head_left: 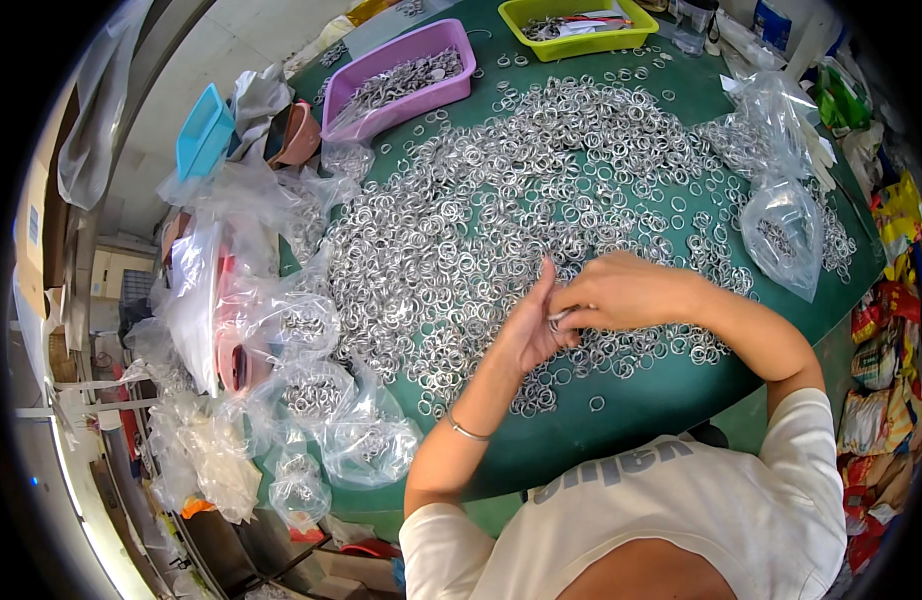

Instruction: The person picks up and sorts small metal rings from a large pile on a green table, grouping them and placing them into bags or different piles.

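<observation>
Here, nearest the body, the left hand (pixel 526 325) and the right hand (pixel 626 292) meet over the near edge of the green table (pixel 621 420). The right hand's fingers are curled in and pinched narrow on a small stack of metal rings (pixel 559 320), which the left hand steadies with its palm up and fingers raised; a thin bangle (pixel 468 431) sits on the left wrist. How many rings the hands hold cannot be told.

Just beyond and all around the hands lies the loose heap of rings (pixel 521 190), spread across most of the table top, so by the look of it the greater part is still unsorted. To the left, a cluster of clear plastic bags (pixel 326 400) holds bundles of rings, which I judge to be the finished share; it is small beside the heap. On the right, another bag with rings (pixel 781 235) stands on the table.

At the far edge sit a purple tray (pixel 401 75) with metal pieces in it and a yellow tray (pixel 576 25) with a few bits; a blue tray (pixel 203 130) leans off the table's left side.
</observation>
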{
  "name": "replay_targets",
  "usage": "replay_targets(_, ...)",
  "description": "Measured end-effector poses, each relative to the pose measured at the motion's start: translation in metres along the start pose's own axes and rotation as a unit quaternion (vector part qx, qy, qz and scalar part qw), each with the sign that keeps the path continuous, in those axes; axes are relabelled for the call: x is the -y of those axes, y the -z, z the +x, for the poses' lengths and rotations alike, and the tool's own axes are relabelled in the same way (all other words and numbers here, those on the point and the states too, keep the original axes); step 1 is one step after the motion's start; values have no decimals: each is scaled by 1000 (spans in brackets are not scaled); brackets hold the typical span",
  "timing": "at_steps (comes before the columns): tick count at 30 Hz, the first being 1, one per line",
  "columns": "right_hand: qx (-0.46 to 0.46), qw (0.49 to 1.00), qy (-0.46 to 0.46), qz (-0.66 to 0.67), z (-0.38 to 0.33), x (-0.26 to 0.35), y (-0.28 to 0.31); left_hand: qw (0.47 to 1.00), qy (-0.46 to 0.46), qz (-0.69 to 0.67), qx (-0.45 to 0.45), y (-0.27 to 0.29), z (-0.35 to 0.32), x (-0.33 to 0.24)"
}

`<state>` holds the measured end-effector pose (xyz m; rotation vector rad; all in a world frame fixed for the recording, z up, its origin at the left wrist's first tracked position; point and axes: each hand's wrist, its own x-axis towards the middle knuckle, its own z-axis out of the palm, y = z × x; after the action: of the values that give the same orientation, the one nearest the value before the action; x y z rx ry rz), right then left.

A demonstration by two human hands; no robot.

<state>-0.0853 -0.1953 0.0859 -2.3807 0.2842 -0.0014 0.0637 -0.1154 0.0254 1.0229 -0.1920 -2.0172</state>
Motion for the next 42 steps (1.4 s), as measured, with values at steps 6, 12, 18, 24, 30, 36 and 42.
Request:
replay_targets(6,-161,965,-29,204,10,-24,10,996,-70,-52,5,10,10,14)
replay_targets(12,-180,943,-166,-224,28,-108,-8,749,-367,496,-244,29,21,-30)
replay_targets(18,-145,945,-148,-254,39,-105,-1,523,-434,677,-284,45,35,-53)
replay_targets(24,-161,934,-132,290,18,-94,27,673,-472,515,-244,72,44,-60)
replay_targets(30,-240,577,-64,778,-2,-76,7,549,-423,656,-298,52,35,-52)
replay_targets(36,-238,480,-49,843,-18,-91,-10,609,-473,587,-247,54,32,-62)
replay_targets(42,-303,439,-117,838,-26,-47,-34,979,-195,-57,-19,9,-28,-21)
